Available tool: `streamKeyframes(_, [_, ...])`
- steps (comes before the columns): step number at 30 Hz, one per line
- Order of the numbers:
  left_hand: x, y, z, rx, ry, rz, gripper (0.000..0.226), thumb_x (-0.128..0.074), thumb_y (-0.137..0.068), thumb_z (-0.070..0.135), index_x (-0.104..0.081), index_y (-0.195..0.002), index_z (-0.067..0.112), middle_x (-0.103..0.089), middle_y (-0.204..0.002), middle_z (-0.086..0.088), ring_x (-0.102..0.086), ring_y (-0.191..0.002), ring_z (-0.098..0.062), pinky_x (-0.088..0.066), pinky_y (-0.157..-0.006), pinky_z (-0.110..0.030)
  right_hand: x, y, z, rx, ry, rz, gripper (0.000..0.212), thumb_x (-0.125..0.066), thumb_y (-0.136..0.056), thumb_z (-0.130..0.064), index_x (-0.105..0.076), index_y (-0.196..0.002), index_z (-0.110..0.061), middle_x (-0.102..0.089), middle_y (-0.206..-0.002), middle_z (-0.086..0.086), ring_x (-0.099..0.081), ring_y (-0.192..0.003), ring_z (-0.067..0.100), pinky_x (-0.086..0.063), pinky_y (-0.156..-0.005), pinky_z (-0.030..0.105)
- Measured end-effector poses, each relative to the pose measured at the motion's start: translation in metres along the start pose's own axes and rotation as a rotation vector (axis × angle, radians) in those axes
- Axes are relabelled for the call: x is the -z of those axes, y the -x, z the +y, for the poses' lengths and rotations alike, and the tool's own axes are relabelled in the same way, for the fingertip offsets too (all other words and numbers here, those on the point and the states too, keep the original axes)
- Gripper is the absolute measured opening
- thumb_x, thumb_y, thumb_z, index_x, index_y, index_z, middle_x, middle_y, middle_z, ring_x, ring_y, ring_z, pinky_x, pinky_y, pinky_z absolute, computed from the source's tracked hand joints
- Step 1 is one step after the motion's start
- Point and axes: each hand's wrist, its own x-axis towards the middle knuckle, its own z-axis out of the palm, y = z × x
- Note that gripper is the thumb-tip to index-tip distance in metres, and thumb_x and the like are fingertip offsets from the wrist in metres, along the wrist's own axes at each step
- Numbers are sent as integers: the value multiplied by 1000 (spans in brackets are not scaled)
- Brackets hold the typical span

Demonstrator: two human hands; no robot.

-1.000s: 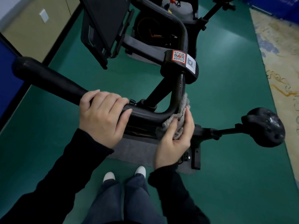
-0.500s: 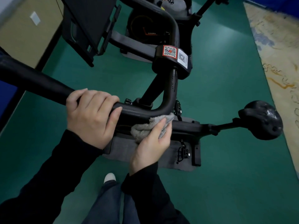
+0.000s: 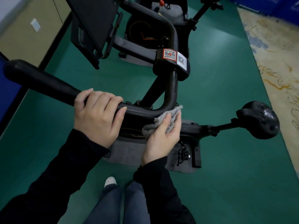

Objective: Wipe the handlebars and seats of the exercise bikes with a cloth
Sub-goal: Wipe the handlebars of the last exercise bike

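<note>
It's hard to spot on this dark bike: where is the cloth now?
Head view, just right of centre: the grey cloth is held by the right hand against the bend of the handlebar, with the left hand gripping the bar beside it.

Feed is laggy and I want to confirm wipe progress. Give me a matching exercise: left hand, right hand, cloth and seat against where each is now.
Things:
1 left hand
2 right hand
3 cloth
4 seat

Places:
A far right, untouched
B gripping the straight part of the handlebar
C against the handlebar's bend
D holding the cloth

Pairs: 1-B, 2-D, 3-C, 4-A
</note>
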Motion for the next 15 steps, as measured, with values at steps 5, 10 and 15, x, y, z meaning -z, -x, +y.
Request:
streamKeyframes(5, [3,0,5,20,37,16,28,-46,-95,28,-67,-95,10,-66,-90,-4,-60,-93,-27,-23,-107,-43,10,-12,-5,137,126,-44,35,-56,-96,-16,-47,-129,-23,-54,-120,-19,-47,-102,-27,-34,-83,-4])
streamKeyframes(10, [3,-5,22,15,78,4,27,-49,-94,29,-68,-97,9,-66,-92,-5,-61,-93,-27,-24,-107,-46,20,-25,-10,220,233,-76,22,-65,-90,-15,-54,-107,-22,-60,-103,-19,-54,-95,-19,-37,-79,-1])
streamKeyframes(15, [-5,-15,55,9,103,-2,25,-51,-92,28,-68,-93,11,-66,-90,-3,-62,-90,-26,-28,-106,-45,19,-47,-14,439,296,-118,14,-66,-85,-6,-67,-99,-3,-62,-107,9,-58,-104,12,-43,-94,17])
